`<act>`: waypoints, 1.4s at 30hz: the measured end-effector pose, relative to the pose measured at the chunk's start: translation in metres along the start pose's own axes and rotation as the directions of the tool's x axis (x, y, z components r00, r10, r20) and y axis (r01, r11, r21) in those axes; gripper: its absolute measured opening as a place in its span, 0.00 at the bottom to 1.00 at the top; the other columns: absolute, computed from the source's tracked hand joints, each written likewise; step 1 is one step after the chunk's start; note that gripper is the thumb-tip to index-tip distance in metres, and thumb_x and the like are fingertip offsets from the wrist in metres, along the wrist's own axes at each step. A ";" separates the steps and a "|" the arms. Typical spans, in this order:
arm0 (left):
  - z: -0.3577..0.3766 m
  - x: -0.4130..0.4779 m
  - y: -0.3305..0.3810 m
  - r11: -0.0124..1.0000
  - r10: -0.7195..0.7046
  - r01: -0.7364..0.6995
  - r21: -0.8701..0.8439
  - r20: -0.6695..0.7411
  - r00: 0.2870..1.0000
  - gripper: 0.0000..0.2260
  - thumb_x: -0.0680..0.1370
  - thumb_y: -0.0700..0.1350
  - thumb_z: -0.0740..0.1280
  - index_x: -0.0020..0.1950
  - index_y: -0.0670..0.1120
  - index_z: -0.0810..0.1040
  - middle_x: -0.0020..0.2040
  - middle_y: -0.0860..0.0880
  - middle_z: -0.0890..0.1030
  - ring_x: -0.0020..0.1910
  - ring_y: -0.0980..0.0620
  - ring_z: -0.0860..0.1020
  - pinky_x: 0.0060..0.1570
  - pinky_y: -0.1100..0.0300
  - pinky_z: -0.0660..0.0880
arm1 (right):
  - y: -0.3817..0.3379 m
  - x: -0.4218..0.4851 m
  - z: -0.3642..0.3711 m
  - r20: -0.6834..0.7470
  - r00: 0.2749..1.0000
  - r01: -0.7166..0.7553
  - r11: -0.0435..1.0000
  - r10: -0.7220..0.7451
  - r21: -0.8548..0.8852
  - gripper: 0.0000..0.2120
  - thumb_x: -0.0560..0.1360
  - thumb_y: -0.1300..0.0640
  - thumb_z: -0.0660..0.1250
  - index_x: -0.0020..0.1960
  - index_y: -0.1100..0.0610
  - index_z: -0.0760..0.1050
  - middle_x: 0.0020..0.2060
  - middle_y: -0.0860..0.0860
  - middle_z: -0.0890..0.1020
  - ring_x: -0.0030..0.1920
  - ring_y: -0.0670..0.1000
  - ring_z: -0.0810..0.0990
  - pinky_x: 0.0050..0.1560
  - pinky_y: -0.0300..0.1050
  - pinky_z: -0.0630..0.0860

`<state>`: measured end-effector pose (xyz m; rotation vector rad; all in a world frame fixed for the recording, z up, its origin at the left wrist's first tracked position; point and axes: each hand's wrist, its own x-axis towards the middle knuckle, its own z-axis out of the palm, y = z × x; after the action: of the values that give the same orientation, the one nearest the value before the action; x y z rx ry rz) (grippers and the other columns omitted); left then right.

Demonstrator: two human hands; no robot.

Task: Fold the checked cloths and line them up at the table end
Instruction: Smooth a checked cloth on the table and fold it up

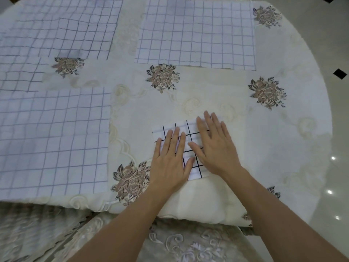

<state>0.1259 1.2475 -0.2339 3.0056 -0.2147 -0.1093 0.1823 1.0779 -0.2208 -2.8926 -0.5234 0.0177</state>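
A small folded white cloth with bold black checks [190, 138] lies on the table near the front edge. My left hand [170, 157] rests flat on its left part, fingers spread. My right hand [213, 144] lies flat on its right part, fingers together and pointing away; both palms press down and grip nothing. Unfolded checked cloths lie flat around: one at the left front [54, 140], one at the far left [62, 33] that overlaps another at the left edge [17, 72], and one at the far right [196, 33].
The table wears a cream cloth with embroidered brown roses [222, 86]. Its rounded edge curves down the right side, with a shiny tiled floor [338, 129] beyond. A lace-covered chair or seat [181, 242] sits below the front edge.
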 end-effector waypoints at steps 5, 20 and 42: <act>-0.001 0.000 -0.003 1.000 -0.013 0.013 -0.004 0.019 1.000 0.34 0.82 0.65 0.46 0.82 0.47 0.45 0.82 0.48 0.43 0.80 0.50 0.41 0.78 0.46 0.48 | 0.034 0.008 0.006 0.086 0.996 0.006 0.995 0.002 -0.099 0.39 0.80 0.33 0.44 0.81 0.57 0.45 0.81 0.54 0.46 0.80 0.51 0.42 0.79 0.54 0.47; -0.001 0.004 0.005 0.999 0.043 -0.042 -0.029 0.032 0.999 0.32 0.82 0.62 0.47 0.82 0.48 0.45 0.82 0.50 0.45 0.81 0.51 0.43 0.78 0.45 0.48 | 0.026 -0.023 0.005 0.125 0.992 0.041 0.994 -0.029 -0.102 0.37 0.81 0.35 0.42 0.81 0.59 0.46 0.81 0.54 0.47 0.80 0.51 0.43 0.79 0.54 0.48; -0.009 0.025 -0.033 1.000 0.007 -0.007 0.004 0.045 0.999 0.33 0.82 0.64 0.43 0.82 0.46 0.41 0.82 0.50 0.40 0.80 0.54 0.38 0.79 0.47 0.45 | 0.042 -0.006 -0.002 0.139 0.986 -0.078 0.993 0.090 -0.092 0.39 0.80 0.33 0.40 0.81 0.58 0.39 0.80 0.52 0.40 0.79 0.49 0.37 0.79 0.53 0.43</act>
<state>0.1561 1.2776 -0.2310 3.0083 -0.2307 -0.1765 0.1911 1.0372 -0.2273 -3.0120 -0.4358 0.2214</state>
